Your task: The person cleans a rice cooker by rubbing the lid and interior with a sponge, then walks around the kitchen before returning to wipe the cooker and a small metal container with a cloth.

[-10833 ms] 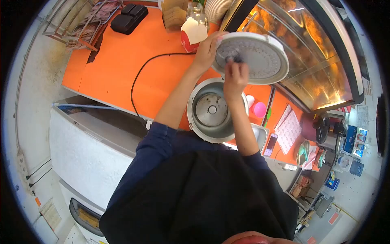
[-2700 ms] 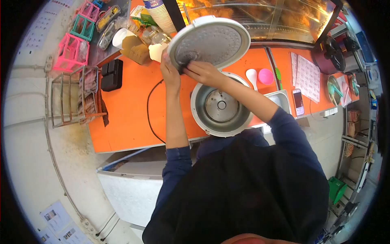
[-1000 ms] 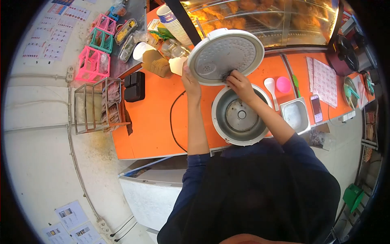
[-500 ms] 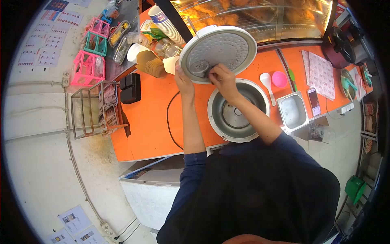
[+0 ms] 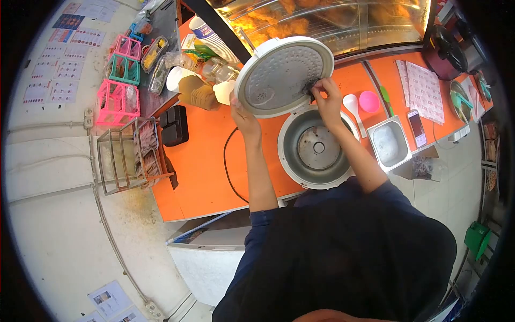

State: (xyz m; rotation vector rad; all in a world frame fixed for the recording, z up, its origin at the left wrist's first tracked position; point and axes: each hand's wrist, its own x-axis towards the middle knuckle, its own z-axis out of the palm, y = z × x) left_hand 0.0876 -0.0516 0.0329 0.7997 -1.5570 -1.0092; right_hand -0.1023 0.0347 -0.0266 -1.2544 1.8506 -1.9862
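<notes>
Holding the round lid [image 5: 284,72] by its left edge, the left hand [image 5: 245,119] is closed on the rim, but part of its fingers is hidden, so I cannot tell how firm this hold is. The lid stands open and tilted over the far side of the cooker body [image 5: 292,155], which sits on the orange counter [image 5: 209,153]. The right hand [image 5: 328,99] is narrow: its fingertips pinch a dark wad [image 5: 309,87] against the inner face of the lid, near the lower right edge. The first risk, I think, comes from this small pinch: if the wad catches on the edge, it may slip and drop into the open cooker below. Loose bits may also fall on the metal plate [image 5: 311,154] inside, where dark spots are visible. Too much pressure on the lid could make the cooker slide, because neither hand holds its body. If the left hand loses the rim, the lid could swing down onto the right forearm, which crosses above the opening. A wide movement to the right may knock the white spoon [image 5: 354,111] or the metal pan [image 5: 388,144].
</notes>
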